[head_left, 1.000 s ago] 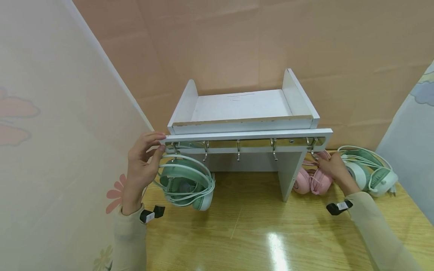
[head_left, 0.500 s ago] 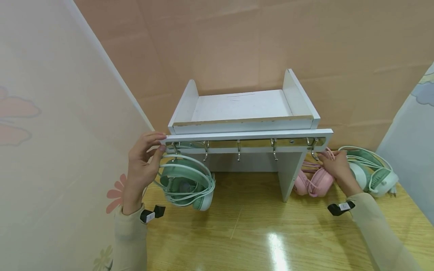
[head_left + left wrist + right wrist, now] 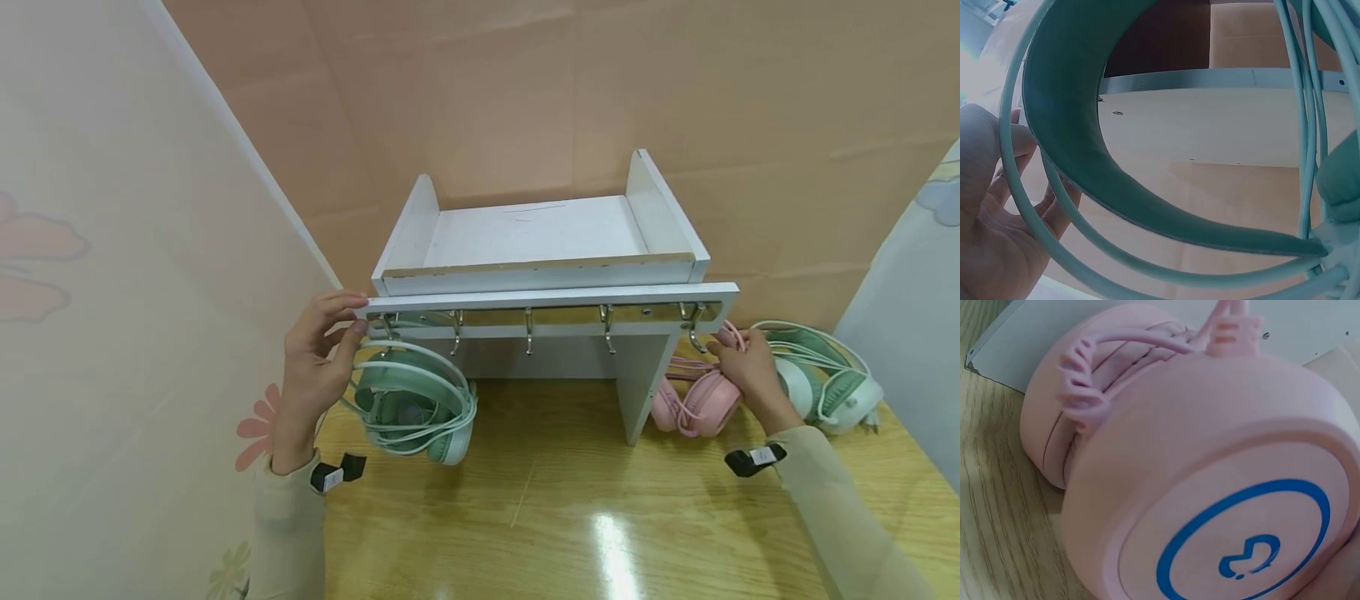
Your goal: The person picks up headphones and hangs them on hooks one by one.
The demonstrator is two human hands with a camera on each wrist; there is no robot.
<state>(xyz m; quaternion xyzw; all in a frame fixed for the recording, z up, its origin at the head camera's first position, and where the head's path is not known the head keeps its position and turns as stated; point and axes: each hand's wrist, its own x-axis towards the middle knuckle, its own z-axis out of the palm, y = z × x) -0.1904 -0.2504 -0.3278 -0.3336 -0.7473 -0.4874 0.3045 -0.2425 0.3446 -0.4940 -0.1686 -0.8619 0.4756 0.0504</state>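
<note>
My left hand (image 3: 318, 358) pinches the left end of the white hook rail (image 3: 555, 297) between thumb and fingers. Just beside it, green headphones (image 3: 446, 446) with a bundled cord hang from the leftmost hook; their dark green headband (image 3: 1063, 100) curves across the left wrist view. On the right, past the end of the rail, my right hand (image 3: 753, 373) grips the headband of pink headphones (image 3: 708, 404). Most of that headband is hidden behind the fingers. A pink ear cup with a blue ring (image 3: 1147, 450) fills the right wrist view, close over the wooden table.
Behind the rail stands a white shelf unit (image 3: 540, 232), with its side panel (image 3: 645, 379) next to the pink ear cups. More green headphones (image 3: 843, 400) lie on the wooden table (image 3: 555, 500) at the right. Several metal hooks (image 3: 528, 329) line the rail.
My right hand has shifted slightly up and right with the pink headband, and the pink ear cups have turned a little. The left hand and the hanging green headphones stay in place.
</note>
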